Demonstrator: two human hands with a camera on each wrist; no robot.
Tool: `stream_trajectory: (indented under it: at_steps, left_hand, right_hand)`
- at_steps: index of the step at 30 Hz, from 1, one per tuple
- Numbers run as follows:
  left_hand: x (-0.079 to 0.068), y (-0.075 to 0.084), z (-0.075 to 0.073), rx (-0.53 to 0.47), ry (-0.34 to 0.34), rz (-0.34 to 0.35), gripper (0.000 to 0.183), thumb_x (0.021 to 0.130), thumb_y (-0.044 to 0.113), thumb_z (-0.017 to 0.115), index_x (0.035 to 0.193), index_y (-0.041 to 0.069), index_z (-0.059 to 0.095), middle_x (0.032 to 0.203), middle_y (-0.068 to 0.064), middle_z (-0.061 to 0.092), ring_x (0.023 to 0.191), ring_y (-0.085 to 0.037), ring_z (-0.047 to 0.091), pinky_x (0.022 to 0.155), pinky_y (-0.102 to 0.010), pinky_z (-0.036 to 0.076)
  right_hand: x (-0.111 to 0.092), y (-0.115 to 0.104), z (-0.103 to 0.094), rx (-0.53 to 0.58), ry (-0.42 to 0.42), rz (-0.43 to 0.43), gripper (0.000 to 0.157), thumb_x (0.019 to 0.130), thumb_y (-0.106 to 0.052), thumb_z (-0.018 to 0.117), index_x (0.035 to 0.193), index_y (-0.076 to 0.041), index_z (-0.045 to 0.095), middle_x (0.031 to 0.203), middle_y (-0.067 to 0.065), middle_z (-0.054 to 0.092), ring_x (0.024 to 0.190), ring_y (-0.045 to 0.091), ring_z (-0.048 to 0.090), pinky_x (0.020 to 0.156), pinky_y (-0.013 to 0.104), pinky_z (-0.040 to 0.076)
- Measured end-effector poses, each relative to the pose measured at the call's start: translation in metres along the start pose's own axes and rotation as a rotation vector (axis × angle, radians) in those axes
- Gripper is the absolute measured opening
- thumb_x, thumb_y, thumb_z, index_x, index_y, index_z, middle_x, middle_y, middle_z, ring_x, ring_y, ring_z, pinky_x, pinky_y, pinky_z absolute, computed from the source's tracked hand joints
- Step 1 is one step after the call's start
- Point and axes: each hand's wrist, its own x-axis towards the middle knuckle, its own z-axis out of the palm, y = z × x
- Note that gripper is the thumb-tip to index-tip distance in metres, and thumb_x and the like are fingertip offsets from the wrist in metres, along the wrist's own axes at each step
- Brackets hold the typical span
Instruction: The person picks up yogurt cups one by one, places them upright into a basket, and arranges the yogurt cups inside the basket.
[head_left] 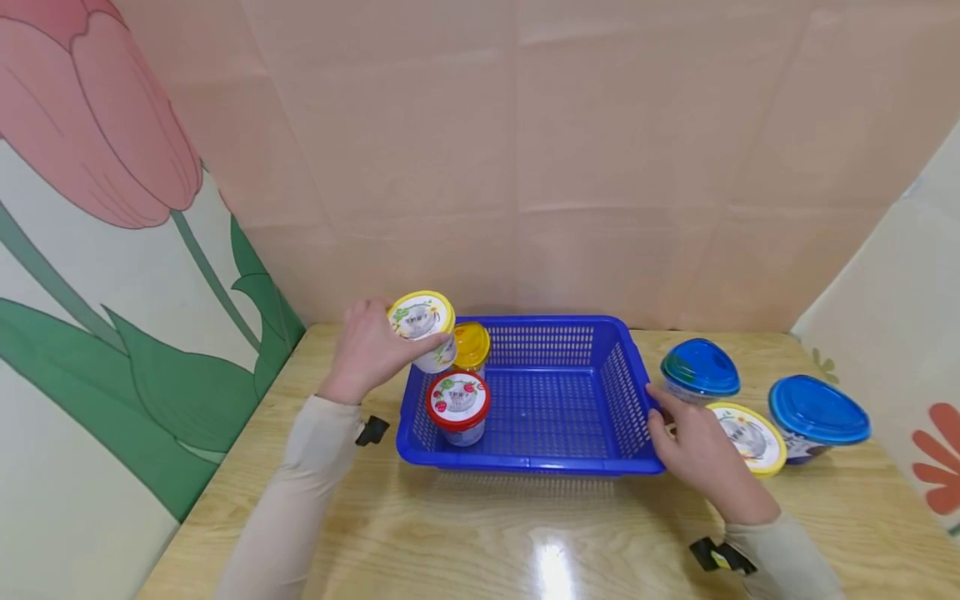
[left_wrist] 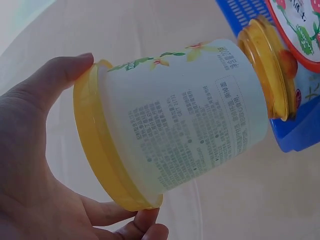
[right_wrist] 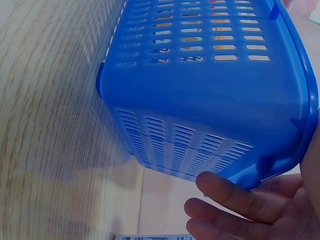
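In the head view my left hand [head_left: 377, 348] holds a white paper tub [head_left: 435, 357] with a yellow lid above the left side of a blue plastic basket [head_left: 525, 465]. Thumb and fingers grip the lid's rim in the left wrist view, where small print covers the tub's side [left_wrist: 185, 120]. Inside the basket at the left stand a red-lidded tub [head_left: 457, 402] and a container with an orange-yellow lid [head_left: 472, 345]. My right hand [head_left: 701, 454] holds the basket's right rim. Its fingertips [right_wrist: 215, 187] show outside the basket wall [right_wrist: 200, 95].
Right of the basket stand two containers with blue lids, one farther back [head_left: 701, 367] and one farther right [head_left: 819, 410]. Between them a yellow-lidded tub [head_left: 750, 437] is partly covered by my right hand. A wall stands behind the wooden table [head_left: 450, 542].
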Motion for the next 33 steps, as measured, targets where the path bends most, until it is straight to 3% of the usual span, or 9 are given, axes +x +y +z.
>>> stream_trajectory:
  at_steps: [11, 23, 33]
  left_hand:
    - [0.007, 0.015, 0.007, -0.026, -0.039, 0.007, 0.100, 0.056, 0.084, 0.060, 0.112, 0.002, 0.051, 0.098, -0.007, 0.045, 0.094, -0.025, 0.039, 0.072, -0.035, 0.039]
    - [0.011, 0.027, 0.018, -0.029, -0.021, 0.045, 0.090, 0.057, 0.079, 0.065, 0.105, 0.004, 0.053, 0.099, -0.007, 0.048, 0.094, -0.024, 0.041, 0.074, -0.035, 0.039]
    - [0.019, 0.041, 0.024, -0.060, -0.039, 0.066, 0.090, 0.056, 0.080, 0.065, 0.107, 0.007, 0.054, 0.100, -0.005, 0.048, 0.094, -0.022, 0.042, 0.074, -0.034, 0.041]
  right_hand:
    - [0.000, 0.002, 0.003, -0.005, 0.015, -0.015, 0.045, 0.094, -0.018, 0.047, 0.133, 0.005, 0.047, 0.097, 0.018, 0.067, 0.071, 0.018, 0.060, 0.050, 0.023, 0.044]
    - [-0.001, 0.003, 0.004, -0.020, -0.001, -0.003, 0.045, 0.095, -0.019, 0.047, 0.133, 0.004, 0.046, 0.103, 0.021, 0.066, 0.079, 0.022, 0.063, 0.057, 0.027, 0.050]
    - [0.001, 0.002, 0.002, -0.012, 0.008, -0.022, 0.045, 0.095, -0.019, 0.047, 0.133, 0.005, 0.046, 0.100, 0.018, 0.067, 0.074, 0.018, 0.060, 0.052, 0.022, 0.046]
